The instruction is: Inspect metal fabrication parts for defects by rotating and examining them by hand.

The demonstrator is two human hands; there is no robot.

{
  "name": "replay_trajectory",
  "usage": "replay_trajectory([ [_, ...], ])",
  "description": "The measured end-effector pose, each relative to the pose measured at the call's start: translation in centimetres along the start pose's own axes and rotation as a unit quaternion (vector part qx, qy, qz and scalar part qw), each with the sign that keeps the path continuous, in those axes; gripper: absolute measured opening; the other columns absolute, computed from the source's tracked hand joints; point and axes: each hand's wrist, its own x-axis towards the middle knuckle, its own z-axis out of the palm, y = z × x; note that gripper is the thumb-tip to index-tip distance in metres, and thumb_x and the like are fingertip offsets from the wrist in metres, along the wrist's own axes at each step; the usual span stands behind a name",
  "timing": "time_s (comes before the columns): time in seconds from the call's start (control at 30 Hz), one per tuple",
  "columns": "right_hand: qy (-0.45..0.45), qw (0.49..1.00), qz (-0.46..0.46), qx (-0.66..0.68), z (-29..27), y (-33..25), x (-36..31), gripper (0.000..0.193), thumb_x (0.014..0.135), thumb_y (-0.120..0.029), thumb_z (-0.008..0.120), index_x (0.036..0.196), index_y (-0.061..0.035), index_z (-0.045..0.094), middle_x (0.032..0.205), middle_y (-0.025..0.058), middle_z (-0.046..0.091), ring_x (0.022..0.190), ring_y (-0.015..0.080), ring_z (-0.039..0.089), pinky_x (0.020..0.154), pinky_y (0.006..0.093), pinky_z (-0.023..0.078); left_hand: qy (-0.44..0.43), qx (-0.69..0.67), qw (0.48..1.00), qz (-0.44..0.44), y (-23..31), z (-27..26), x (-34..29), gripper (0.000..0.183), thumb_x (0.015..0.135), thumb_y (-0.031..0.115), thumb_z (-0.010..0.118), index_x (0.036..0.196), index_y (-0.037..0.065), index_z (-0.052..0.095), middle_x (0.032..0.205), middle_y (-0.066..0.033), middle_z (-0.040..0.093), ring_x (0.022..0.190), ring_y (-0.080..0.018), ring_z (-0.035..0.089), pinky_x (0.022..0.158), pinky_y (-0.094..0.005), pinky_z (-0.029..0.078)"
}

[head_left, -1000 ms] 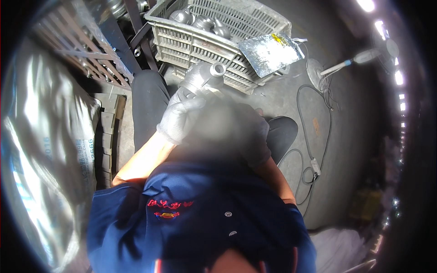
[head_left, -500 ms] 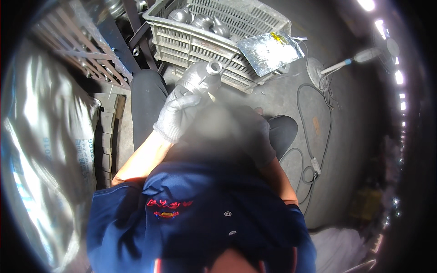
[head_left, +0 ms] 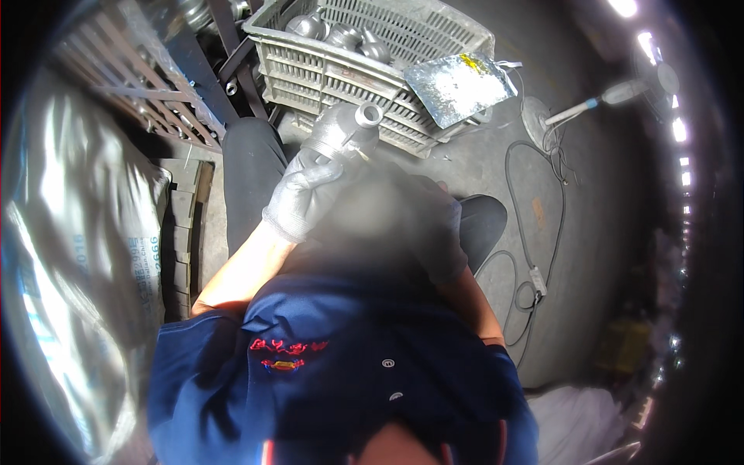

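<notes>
Grey concrete floor point(head_left: 597, 256) fills the right side of the head view, with a black cable point(head_left: 535, 232) curling across it and a standing fan point(head_left: 643, 81) far off on the right. Far ahead sits a pale plastic crate point(head_left: 341, 74) with slots in its walls, and a few round metal parts point(head_left: 333, 35) lie inside it. One shiny flat bag point(head_left: 457, 85) rests on the crate's right corner. On the left hangs a big crinkly plastic sheet point(head_left: 70, 248), and wooden slats point(head_left: 116, 85) stand far left. Close to the camera is the person's blue shirt point(head_left: 325, 387). Their left hand point(head_left: 306, 194) wears a grey glove, and its fingers wrap around a grey metal pipe piece point(head_left: 341, 132), holding it up just near the crate, with its open end pointing up. Their right hand point(head_left: 434, 225) is blurred, so I cannot tell how its fingers are.
</notes>
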Motion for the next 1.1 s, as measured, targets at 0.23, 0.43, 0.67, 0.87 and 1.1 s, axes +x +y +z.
replay_trajectory([
  [0.23,0.018,0.999,0.012,0.048,0.7,0.0,0.2,0.034,0.083,0.003,0.061,0.114,-0.0087,0.067,0.089,0.0129,0.067,0.077,0.0302,0.066,0.067,0.0385,0.053,0.036,0.055,0.998,0.015,-0.4,-0.5,-0.5,0.055,0.083,0.002,0.064,0.134,-0.003,0.043,0.125,-0.0121,0.056,0.116,-0.0217,0.055,0.102,-0.0357,0.042],
  [0.43,0.001,1.0,0.004,-0.02,0.5,-0.4,0.2,0.032,0.084,0.001,0.061,0.114,-0.0093,0.068,0.09,0.0125,0.066,0.078,0.0303,0.066,0.068,0.0394,0.052,0.044,0.065,0.997,0.02,-0.4,0.1,-0.5,0.049,0.082,0.002,0.065,0.128,-0.006,0.049,0.116,-0.0105,0.061,0.107,-0.0183,0.059,0.097,-0.032,0.044],
  [0.67,-0.101,0.983,0.085,0.126,-0.9,0.3,0.8,0.028,0.088,-0.003,0.06,0.114,-0.006,0.068,0.094,0.014,0.067,0.081,0.0321,0.066,0.07,0.0373,0.051,0.046,0.094,0.994,0.033,-0.5,-0.2,-0.4,0.048,0.082,0.001,0.064,0.127,-0.007,0.05,0.118,-0.0104,0.06,0.108,-0.0163,0.058,0.097,-0.0307,0.044],
  [0.87,-0.106,0.947,0.116,0.281,-0.7,1.1,1.0,0.027,0.09,-0.004,0.059,0.116,-0.003,0.067,0.093,0.0173,0.067,0.081,0.0284,0.067,0.074,0.0334,0.05,0.048,0.079,0.996,-0.007,-0.2,-0.9,-0.6,0.058,0.085,-0.004,0.058,0.14,-0.003,0.038,0.136,-0.0158,0.052,0.126,-0.0242,0.052,0.108,-0.0369,0.041],
  [1.1,-0.063,0.972,0.104,0.202,0.3,0.8,0.4,0.026,0.088,-0.002,0.061,0.112,-0.0055,0.069,0.092,0.0154,0.067,0.081,0.0285,0.067,0.072,0.0341,0.052,0.05,0.073,0.996,0.0,-0.8,-1.4,-0.6,0.038,0.085,0.0,0.062,0.121,-0.007,0.052,0.114,-0.0134,0.061,0.105,-0.0199,0.06,0.095,-0.0331,0.046],
])
